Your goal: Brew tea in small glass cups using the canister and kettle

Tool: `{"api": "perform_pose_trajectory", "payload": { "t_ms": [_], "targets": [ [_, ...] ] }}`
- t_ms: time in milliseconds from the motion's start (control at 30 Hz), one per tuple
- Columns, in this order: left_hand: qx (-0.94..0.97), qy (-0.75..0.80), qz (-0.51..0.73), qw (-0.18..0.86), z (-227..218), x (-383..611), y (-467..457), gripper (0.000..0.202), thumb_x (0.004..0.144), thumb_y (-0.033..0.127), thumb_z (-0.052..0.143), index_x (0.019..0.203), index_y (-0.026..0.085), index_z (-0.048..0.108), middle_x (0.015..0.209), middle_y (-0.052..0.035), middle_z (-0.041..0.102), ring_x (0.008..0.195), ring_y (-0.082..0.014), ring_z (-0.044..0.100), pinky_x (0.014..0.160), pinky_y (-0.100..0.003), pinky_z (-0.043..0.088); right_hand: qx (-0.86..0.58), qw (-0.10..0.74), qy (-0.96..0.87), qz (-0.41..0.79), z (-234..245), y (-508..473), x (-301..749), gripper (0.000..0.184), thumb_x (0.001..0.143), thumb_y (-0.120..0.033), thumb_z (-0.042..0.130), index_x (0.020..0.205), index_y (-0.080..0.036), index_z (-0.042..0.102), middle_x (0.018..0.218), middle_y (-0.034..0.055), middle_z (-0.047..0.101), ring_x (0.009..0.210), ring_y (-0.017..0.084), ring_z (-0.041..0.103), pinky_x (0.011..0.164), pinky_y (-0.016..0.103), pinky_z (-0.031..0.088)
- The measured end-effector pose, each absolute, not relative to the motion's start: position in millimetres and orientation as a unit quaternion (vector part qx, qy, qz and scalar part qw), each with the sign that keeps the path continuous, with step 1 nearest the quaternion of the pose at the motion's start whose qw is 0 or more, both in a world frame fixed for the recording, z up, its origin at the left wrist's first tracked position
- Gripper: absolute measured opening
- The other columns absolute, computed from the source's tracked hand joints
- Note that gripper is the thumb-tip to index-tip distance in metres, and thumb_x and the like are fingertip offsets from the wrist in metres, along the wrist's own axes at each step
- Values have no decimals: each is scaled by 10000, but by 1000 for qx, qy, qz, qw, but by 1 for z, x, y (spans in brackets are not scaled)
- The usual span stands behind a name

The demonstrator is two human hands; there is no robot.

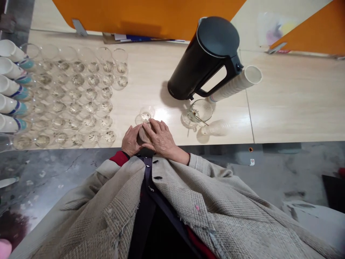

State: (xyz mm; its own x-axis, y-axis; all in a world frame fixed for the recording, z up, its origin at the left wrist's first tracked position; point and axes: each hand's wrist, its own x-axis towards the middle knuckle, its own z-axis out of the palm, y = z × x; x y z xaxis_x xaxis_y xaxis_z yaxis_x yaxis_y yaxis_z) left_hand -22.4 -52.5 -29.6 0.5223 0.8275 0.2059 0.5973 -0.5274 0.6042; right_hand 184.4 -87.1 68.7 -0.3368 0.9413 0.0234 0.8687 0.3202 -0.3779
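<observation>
At the table's front edge, my left hand [130, 141] and my right hand [161, 138] are wrapped round a small round container [145, 134] with a brownish top. The right fingers lie over its upper side, while the left hand grips its side. Much of the container is hidden by my hands, so I cannot tell whether it is a jar or a tin. Just beyond my fingertips stands a clear cup [146, 114] with small dark bits at its bottom.
Rows of clear cups [75, 94] with dark bits fill the left side, beside paper cups [9, 84]. A black kettle [206, 54] stands centre right, near a cup stack [239, 84], a ribbed glass [201, 109] and a clear bottle-like item [217, 128]. Orange partitions [151, 18] border the back.
</observation>
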Motion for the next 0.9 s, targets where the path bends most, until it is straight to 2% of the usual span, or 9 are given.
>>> {"api": "perform_pose_trajectory", "payload": {
  "t_ms": [133,267,500,733,900],
  "targets": [
    [845,425,228,232,-25,-22,-52,914,908,746,568,1586,139,479,1533,-221,632,1445,-360,603,1311,-582,345,-536,168,-807,185,60,-85,190,894,946,-729,625,1642,-206,419,1623,227,436,1451,412,440,1206,650,434],
    [855,414,212,229,-20,-23,-51,866,908,682,635,1590,170,484,1553,-208,619,1458,-365,591,1296,-602,368,-537,233,-786,200,66,-91,205,872,956,-681,650,1658,-240,379,1543,211,476,1399,396,492,1174,644,473],
    [865,399,206,224,-22,-23,-51,896,874,708,713,1579,191,520,1531,-198,641,1483,-375,566,1303,-616,358,-589,330,-732,92,103,-64,240,863,948,-616,684,1671,-293,341,1538,177,439,1451,421,445,1219,695,404],
    [863,401,211,225,-24,-23,-52,925,844,750,737,1556,189,550,1503,-199,663,1469,-375,580,1305,-622,364,-612,348,-708,53,122,-14,254,825,936,-588,716,1633,-286,394,1535,170,439,1466,421,426,1227,728,376],
    [866,384,235,219,-26,-24,-53,897,860,714,749,1551,175,558,1486,-196,677,1464,-372,586,1301,-608,382,-618,351,-703,27,112,6,260,812,950,-552,695,1642,-263,383,1549,181,422,1485,426,398,1217,737,374]
  ]
}}
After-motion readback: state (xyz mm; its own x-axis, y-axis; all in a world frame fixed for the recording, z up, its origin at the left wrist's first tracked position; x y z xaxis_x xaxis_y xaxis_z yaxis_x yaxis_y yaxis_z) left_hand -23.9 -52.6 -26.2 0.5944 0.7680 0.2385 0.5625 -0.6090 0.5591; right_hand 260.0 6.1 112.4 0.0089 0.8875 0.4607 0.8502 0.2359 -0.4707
